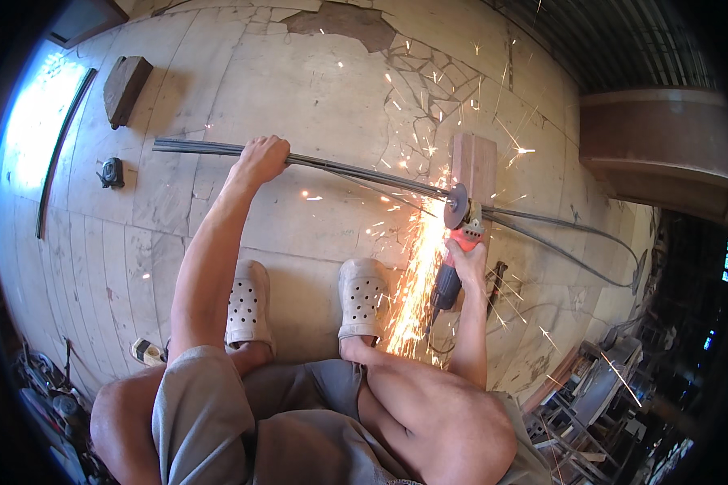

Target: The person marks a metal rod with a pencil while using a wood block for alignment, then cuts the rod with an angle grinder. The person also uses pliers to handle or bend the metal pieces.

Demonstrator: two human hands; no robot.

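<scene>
My left hand point(264, 156) is closed round a bundle of thin metal rods point(356, 172) that runs across the floor to the right. In my right hand point(467, 263) is a red and black angle grinder point(446, 284), gripped by its body. Its cutting disc point(456, 206) meets the rods near a wooden block point(475, 167), which lies under them. A dense stream of orange sparks point(419, 283) pours from the disc toward me, and single sparks fly out all round. Beyond the disc the rods point(558, 218) continue right, some of them bent round in a loop.
A second wooden block point(126, 89) and a tape measure point(112, 173) lie on the floor at left, near a long dark strip point(63, 153). My light clogs point(362, 299) stand close to the sparks. Scrap metal point(598, 388) is piled at lower right, and a brown cabinet point(655, 133) stands at upper right.
</scene>
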